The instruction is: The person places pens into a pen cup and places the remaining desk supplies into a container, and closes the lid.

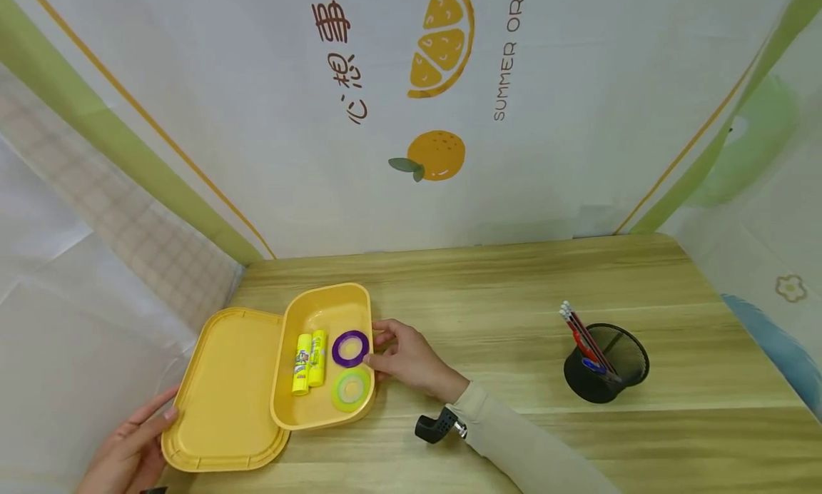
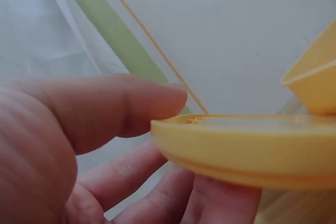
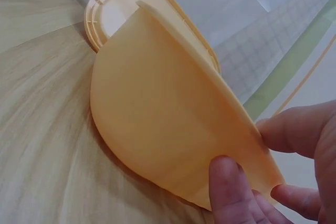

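A yellow plastic box lies open-topped at the left of the table. Inside it are two yellow glue sticks, a purple tape roll and a green tape roll. My right hand pinches the box's right wall, thumb over the rim and fingers outside. At the far left, my left hand grips the edge of the yellow lid, its thumb on top and fingers beneath. In the head view the lid's right edge meets the box's left side.
A black mesh pen holder with several pencils stands on the right of the wooden table. A white printed curtain hangs behind the table's back edge. A black device sits at my right wrist.
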{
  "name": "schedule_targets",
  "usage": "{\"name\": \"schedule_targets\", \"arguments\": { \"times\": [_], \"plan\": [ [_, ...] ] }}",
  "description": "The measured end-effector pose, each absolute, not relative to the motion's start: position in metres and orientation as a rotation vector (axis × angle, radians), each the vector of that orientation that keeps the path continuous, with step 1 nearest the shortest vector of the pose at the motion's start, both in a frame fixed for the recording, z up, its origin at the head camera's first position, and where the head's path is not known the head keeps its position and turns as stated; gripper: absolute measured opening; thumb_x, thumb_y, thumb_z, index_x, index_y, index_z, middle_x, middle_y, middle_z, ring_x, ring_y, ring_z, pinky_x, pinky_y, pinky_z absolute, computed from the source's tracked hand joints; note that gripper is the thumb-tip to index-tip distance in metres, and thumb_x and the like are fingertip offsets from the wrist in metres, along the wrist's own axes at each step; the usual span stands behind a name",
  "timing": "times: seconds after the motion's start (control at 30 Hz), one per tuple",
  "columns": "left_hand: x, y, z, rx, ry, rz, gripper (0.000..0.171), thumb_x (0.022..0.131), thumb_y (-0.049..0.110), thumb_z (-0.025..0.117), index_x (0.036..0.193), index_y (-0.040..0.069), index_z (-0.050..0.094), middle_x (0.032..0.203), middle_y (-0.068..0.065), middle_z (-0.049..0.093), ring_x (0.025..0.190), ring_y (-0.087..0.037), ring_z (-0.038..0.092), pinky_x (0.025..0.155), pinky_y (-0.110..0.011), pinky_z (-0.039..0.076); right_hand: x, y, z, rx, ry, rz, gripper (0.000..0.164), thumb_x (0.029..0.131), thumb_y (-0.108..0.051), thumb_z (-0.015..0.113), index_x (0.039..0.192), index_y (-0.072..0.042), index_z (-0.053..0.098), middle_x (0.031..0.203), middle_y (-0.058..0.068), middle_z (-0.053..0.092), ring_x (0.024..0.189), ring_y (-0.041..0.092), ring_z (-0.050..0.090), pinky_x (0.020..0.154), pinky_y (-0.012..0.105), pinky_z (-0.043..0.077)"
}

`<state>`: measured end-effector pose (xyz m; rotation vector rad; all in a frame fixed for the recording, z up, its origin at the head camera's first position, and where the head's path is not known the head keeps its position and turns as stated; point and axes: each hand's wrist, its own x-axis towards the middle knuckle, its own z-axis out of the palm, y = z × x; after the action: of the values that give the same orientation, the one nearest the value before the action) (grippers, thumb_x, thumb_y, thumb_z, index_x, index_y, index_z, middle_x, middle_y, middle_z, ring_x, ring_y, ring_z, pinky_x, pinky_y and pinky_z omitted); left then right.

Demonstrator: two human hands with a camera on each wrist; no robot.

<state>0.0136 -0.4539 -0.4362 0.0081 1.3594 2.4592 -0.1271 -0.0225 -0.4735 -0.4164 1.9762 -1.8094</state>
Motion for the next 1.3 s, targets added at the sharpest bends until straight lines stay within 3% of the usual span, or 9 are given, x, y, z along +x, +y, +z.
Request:
{"name": "schedule_targets", "arguments": {
  "times": [0.27, 0.7, 0.97, 1.1, 1.3],
  "plan": [
    [0.011, -0.427, -0.42, -0.095, 1.529, 2.575, 0.053, 0.112, -0.005, 0.033, 0.134, 0.02, 0.073, 0.125, -0.006, 0.077, 0.109, -0.021, 0.076, 0.086, -0.033, 0.064, -0.128, -0.018, -0.469, -0.42, 2.023, -1.8, 0.067, 0.092, -0.016, 0.082, 0.151, -0.005, 0.052, 0.122, 0.009, 0.062, 0.092, 0.018, 0.066, 0.074, 0.034, 0.065],
    [0.005, -0.393, -0.392, -0.308, 1.934, 2.474, 0.047, 0.106, -0.008, 0.053, 0.123, 0.027, 0.078, 0.11, 0.002, 0.081, 0.097, -0.013, 0.078, 0.078, -0.027, 0.064, -0.129, -0.014, -0.455, -0.449, 2.186, -1.75, 0.066, 0.091, -0.023, 0.083, 0.149, -0.006, 0.057, 0.125, 0.008, 0.065, 0.098, 0.015, 0.065, 0.077, 0.024, 0.057],
    [0.0, -0.369, -0.381, -0.295, 2.085, 2.465, 0.045, 0.103, -0.009, 0.059, 0.126, 0.025, 0.079, 0.106, 0.004, 0.081, 0.092, -0.008, 0.077, 0.076, -0.023, 0.062, -0.126, -0.015, -0.441, -0.49, 2.166, -1.774, 0.065, 0.093, -0.022, 0.08, 0.151, -0.006, 0.054, 0.127, 0.006, 0.063, 0.104, 0.016, 0.066, 0.087, 0.028, 0.061],
    [0.0, -0.355, -0.37, -0.332, 2.193, 2.419, 0.043, 0.101, -0.008, 0.063, 0.127, 0.023, 0.078, 0.104, 0.006, 0.081, 0.091, -0.006, 0.076, 0.075, -0.02, 0.061, -0.124, -0.015, -0.435, -0.51, 2.14, -1.79, 0.064, 0.094, -0.02, 0.079, 0.151, -0.005, 0.054, 0.132, 0.012, 0.063, 0.106, 0.017, 0.067, 0.09, 0.03, 0.062],
    [-0.004, -0.324, -0.352, -0.467, 2.49, 2.138, 0.041, 0.095, 0.005, 0.078, 0.135, 0.016, 0.074, 0.103, 0.013, 0.08, 0.092, -0.002, 0.076, 0.077, -0.017, 0.06, -0.121, -0.016, -0.426, -0.538, 2.09, -1.834, 0.062, 0.095, -0.024, 0.078, 0.15, -0.006, 0.055, 0.136, 0.015, 0.066, 0.109, 0.017, 0.068, 0.094, 0.031, 0.061]
  ]
}}
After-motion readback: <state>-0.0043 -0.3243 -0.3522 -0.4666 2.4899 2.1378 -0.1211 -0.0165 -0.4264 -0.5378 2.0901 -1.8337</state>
